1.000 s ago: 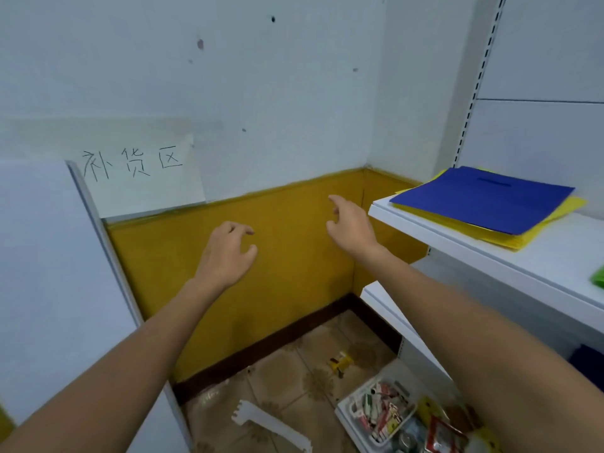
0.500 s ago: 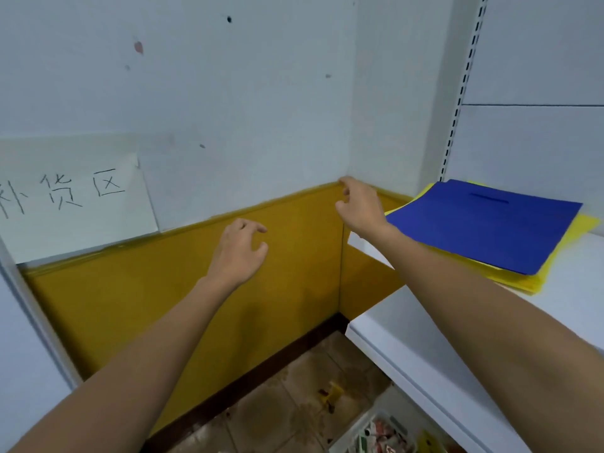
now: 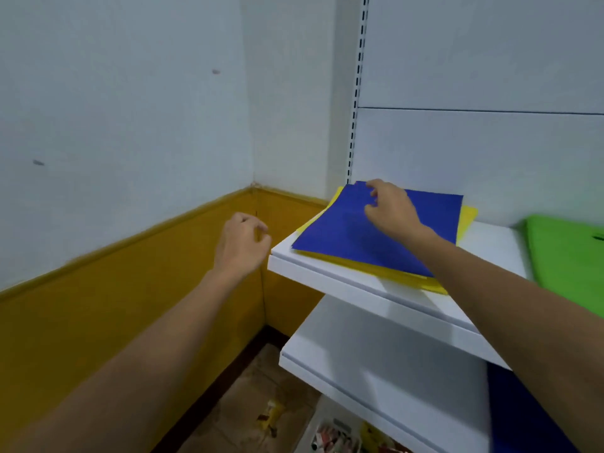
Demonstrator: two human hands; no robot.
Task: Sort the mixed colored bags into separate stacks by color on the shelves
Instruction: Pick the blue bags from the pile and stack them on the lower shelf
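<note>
A blue bag lies flat on top of a stack of yellow bags at the left end of the upper white shelf. My right hand rests on the blue bag near its far left corner, fingers bent, thumb and forefinger apart. My left hand hovers just left of the shelf's corner, loosely curled and holding nothing. A green bag lies further right on the same shelf. Another blue bag shows on the lower shelf, partly hidden by my right arm.
The shelf unit stands in a room corner with a white wall and a yellow lower band. On the tiled floor below is a white basket of small items and some litter.
My view swung right toward the shelves. My right hand moved from the air by the shelf edge onto the blue bag. My left hand followed up to the shelf's corner.
</note>
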